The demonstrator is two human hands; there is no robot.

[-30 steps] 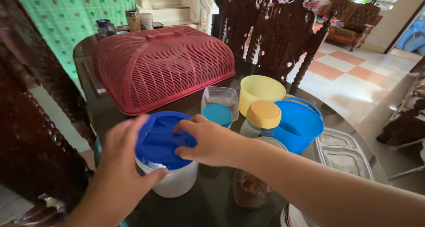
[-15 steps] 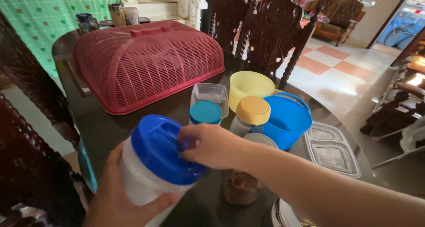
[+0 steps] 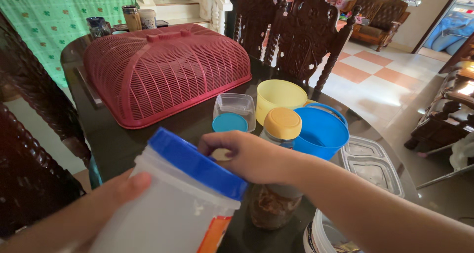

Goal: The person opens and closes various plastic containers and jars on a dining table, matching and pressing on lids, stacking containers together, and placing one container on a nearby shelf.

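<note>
Both hands grip translucent plastic tub [image 3: 173,213], ribbed blue lid [image 3: 197,161]

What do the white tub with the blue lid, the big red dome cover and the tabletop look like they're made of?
White tub: probably plastic, milky and slightly see-through; its blue lid is smooth and opaque with a moulded rim.
Red dome cover: plastic, going by its moulded lattice of thin ribs.
Tabletop: dark and glossy with reflections, maybe glass or polished wood; I cannot tell which.
</note>
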